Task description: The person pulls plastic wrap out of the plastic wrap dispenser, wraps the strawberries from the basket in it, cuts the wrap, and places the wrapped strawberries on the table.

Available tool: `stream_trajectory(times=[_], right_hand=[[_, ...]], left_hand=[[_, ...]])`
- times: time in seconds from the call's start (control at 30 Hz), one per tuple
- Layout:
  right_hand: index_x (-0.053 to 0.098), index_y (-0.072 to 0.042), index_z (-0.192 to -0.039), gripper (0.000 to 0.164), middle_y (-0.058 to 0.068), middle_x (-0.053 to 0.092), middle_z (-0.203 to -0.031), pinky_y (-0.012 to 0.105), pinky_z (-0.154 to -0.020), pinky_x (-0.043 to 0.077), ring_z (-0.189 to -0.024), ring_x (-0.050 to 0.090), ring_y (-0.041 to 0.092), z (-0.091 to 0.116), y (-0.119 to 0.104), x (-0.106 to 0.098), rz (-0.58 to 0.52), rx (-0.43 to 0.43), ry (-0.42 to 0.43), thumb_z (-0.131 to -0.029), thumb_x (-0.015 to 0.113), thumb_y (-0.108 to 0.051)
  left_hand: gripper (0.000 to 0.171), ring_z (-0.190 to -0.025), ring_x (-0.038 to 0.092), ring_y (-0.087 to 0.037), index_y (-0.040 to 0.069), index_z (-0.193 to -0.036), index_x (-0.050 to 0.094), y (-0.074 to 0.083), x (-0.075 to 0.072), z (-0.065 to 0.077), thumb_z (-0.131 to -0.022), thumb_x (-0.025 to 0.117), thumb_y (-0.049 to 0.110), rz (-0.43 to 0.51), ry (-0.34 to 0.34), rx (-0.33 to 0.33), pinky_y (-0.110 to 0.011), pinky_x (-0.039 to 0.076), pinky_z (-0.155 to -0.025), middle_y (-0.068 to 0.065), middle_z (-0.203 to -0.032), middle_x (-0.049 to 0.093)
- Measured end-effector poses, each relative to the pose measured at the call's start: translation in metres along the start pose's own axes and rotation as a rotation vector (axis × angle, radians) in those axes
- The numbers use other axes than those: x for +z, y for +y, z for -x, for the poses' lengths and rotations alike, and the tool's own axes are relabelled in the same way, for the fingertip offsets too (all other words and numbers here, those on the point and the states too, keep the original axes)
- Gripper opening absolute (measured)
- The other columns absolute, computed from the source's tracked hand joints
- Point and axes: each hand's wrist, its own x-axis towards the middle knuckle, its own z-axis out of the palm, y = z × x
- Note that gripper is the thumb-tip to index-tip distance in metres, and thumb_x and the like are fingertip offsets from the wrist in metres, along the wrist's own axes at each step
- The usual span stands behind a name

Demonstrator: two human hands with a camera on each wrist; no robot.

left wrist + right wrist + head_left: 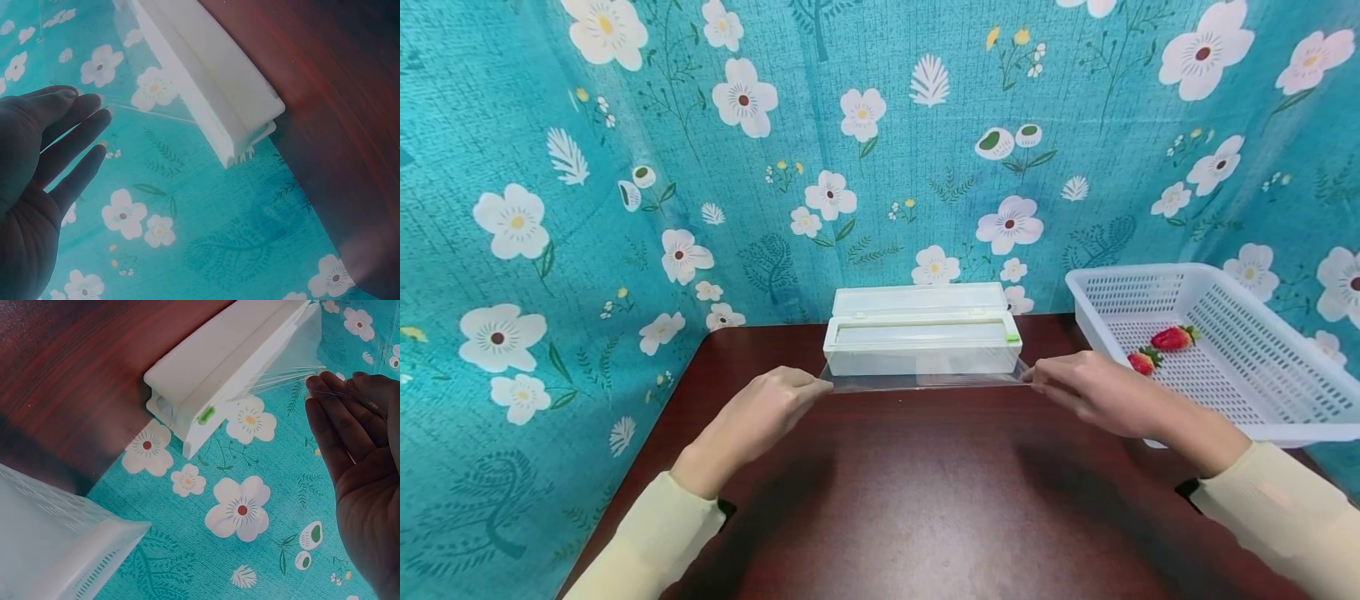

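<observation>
A white cling film dispenser box (923, 333) stands at the back of the dark table with its lid (921, 298) raised. From its front a sheet of clear cling film (925, 381) stretches toward me. My left hand (775, 408) pinches the film's left corner between thumb and fingertips, as the left wrist view also shows. The right corner is pinched by my right hand (1097, 392), and fine creases run from those fingertips to the box in the right wrist view. A green slider (206, 414) sits at the right end of the box.
To the right is a white plastic basket (1285, 433) with two strawberries (1175, 337) inside. My right forearm passes close to its near edge. A teal flowered cloth (865, 167) hangs behind the reddish-brown table (910, 483).
</observation>
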Motion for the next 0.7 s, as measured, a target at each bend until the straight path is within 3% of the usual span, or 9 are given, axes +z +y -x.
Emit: stream_trajectory(times=[0.2,0.43,0.7], right_hand=[[0.070,-0.018,-0.111,0.028,-0.004,0.074,-0.107,0.022,-0.062,0.053,-0.081,0.064,0.004,0.003,-0.004,0.000,-0.017,0.003,-0.007,-0.091,0.075,0.000],[0.070,-0.018,-0.113,0.030,-0.011,0.071,-0.105,0.023,-0.069,0.056,-0.083,0.064,0.002,0.008,-0.008,0.002,0.009,-0.063,0.027,-0.091,0.074,0.001],[0.070,-0.022,-0.118,0.032,-0.010,0.071,-0.110,0.028,-0.075,0.059,-0.090,0.070,0.006,0.014,-0.014,0.002,0.029,-0.054,0.032,-0.092,0.075,-0.004]], left_hand=[[0.040,-0.099,0.070,-0.018,0.009,-0.120,0.076,0.004,-0.003,0.002,-0.082,0.086,0.001,-0.008,-0.006,0.003,-0.033,0.057,-0.089,-0.004,-0.105,0.076],[0.040,-0.100,0.070,-0.018,0.008,-0.119,0.077,0.010,-0.007,0.006,-0.080,0.087,0.002,0.005,-0.010,-0.010,-0.033,0.057,-0.089,-0.004,-0.107,0.076],[0.036,-0.099,0.069,-0.017,0.008,-0.117,0.077,0.013,-0.010,0.009,-0.083,0.086,0.004,0.006,0.010,0.022,-0.033,0.057,-0.089,-0.003,-0.106,0.075]])
